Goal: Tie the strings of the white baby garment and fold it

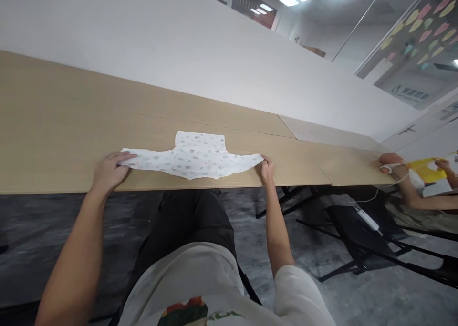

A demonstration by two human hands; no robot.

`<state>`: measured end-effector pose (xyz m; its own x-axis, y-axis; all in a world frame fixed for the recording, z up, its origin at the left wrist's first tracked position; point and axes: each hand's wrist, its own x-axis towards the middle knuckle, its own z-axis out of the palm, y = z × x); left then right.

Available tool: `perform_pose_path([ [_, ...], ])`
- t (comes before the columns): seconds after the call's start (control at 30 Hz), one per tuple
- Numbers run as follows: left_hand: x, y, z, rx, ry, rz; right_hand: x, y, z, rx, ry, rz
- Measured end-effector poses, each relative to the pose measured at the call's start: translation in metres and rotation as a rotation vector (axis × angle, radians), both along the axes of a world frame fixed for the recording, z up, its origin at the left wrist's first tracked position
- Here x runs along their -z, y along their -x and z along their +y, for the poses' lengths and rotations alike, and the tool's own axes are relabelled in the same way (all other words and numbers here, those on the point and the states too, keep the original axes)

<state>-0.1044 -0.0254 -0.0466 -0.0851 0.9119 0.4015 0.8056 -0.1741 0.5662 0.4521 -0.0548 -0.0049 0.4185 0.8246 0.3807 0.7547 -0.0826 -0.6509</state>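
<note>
I see the garment [200, 155] spread on the table [64, 126] by its near edge, its two long ends reaching left and right. My left hand [110, 171] is closed on the left end; my right hand [267, 170] pinches the tip of the right one. A white wall [150, 45] stands on the far side, a black chair [358, 242] near right.

Hands [110, 172] [267, 170] at patterned cloth's [200, 155] two ends
</note>
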Motion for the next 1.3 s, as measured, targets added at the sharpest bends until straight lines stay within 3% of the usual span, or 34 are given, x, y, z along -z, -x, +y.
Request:
perform_pose_path([
  [0.07,-0.003,-0.002,-0.001,-0.011,0.024,0.007,-0.004,0.019,0.001,0.016,-0.071,0.109],
  [0.17,-0.005,-0.004,-0.003,-0.040,0.054,0.019,-0.013,0.071,0.007,0.013,-0.097,0.100],
  [0.37,-0.009,-0.007,-0.006,-0.056,0.076,0.052,-0.026,0.200,0.012,-0.316,0.037,-0.186],
  [0.5,-0.012,-0.009,-0.008,-0.056,0.109,0.084,-0.018,0.245,0.008,-0.404,0.171,-0.332],
  [0.73,-0.015,-0.009,-0.009,-0.057,0.145,0.102,-0.008,0.248,0.004,-0.514,0.220,-0.476],
  [0.93,-0.013,-0.011,-0.008,-0.088,0.090,0.027,-0.007,0.246,0.005,-0.575,0.211,-0.417],
  [1.3,-0.013,-0.012,-0.009,-0.101,0.119,0.029,0.000,0.247,0.007,-0.540,0.256,-0.417],
])
